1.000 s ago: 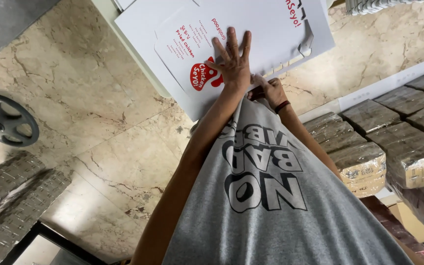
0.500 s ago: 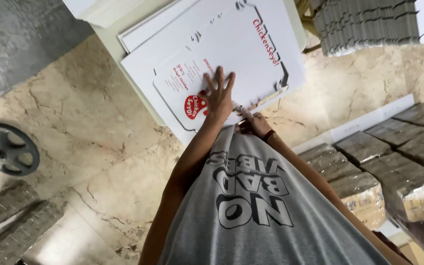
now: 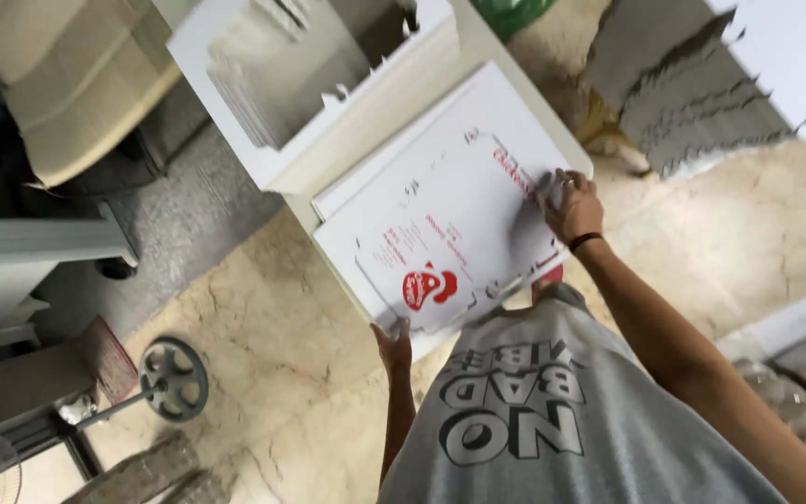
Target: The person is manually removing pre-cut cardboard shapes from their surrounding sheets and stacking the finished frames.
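Head view, nearest first: I see the left hand [image 3: 394, 347] pinching the near corner of the top flat box blank [image 3: 459, 243], white with red print. Its long axis runs diagonally away to the right hand [image 3: 571, 205], which lies on the far edge, fingers curled over it. Beyond both hands stands a stack of blanks [image 3: 328, 103].

Left hand [image 3: 394, 347] off sheet centre, now at near corner; right hand [image 3: 571, 203] moved to flat white box sheet's [image 3: 459, 233] far edge
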